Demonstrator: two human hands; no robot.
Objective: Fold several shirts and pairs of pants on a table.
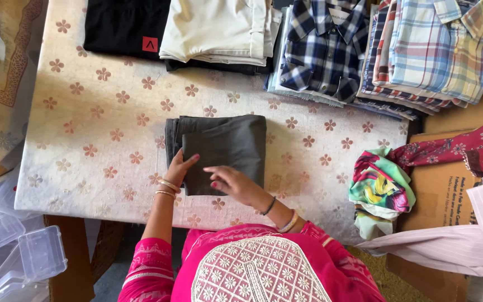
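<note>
A folded dark grey garment lies in the middle of the table, which is covered with a cream cloth printed with small flowers. My left hand grips the garment's lower left edge, fingers curled over it. My right hand lies flat on the lower part of the garment, fingers pointing left. Both wrists wear bangles. My pink embroidered top fills the bottom of the view.
Along the far edge sit folded clothes: a black piece, a cream stack, a navy checked shirt and a pale plaid shirt stack. A colourful cloth bundle, a maroon floral cloth and a striped pink shirt lie right. Clear plastic boxes are lower left.
</note>
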